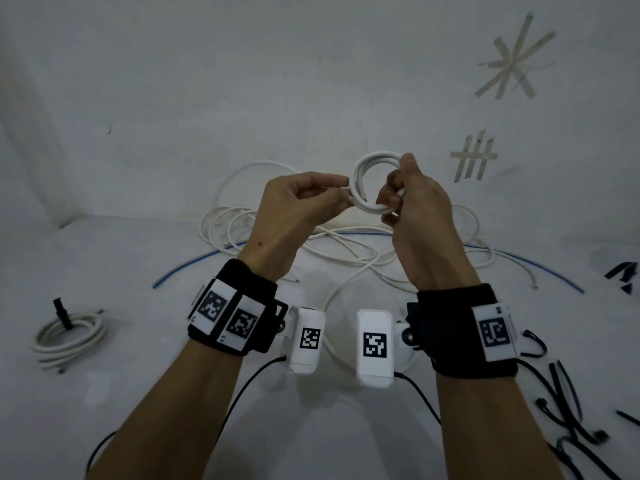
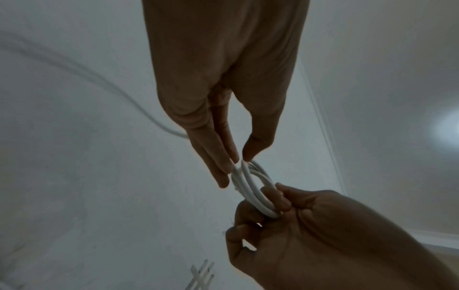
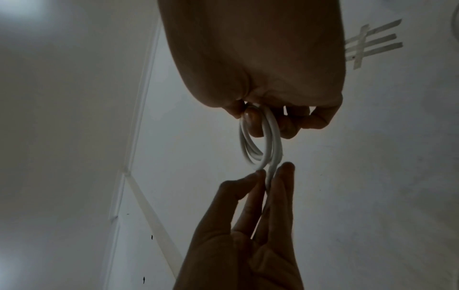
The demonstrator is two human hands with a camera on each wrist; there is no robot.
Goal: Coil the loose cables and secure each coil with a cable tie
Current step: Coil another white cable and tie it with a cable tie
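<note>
Both hands hold a small white cable coil [image 1: 367, 181] up in front of the wall. My right hand [image 1: 398, 192] grips the coil's right side, fingers curled round the strands [image 3: 270, 125]. My left hand [image 1: 341, 194] pinches the coil's left edge between thumb and fingertips [image 2: 238, 166]. Behind the hands a tangle of loose white cables [image 1: 242, 223] lies on the table, with a thin blue cable [image 1: 194, 265] arcing across it. One finished white coil [image 1: 69, 334] with a black tie sits at the left. Several black cable ties [image 1: 568, 403] lie at the right.
The white wall behind carries tape marks [image 1: 474, 157] and a tape star [image 1: 512, 60]. Black wires [image 1: 242, 393] run from the wrist cameras toward me. Dark marks [image 1: 623, 271] show at the table's right edge.
</note>
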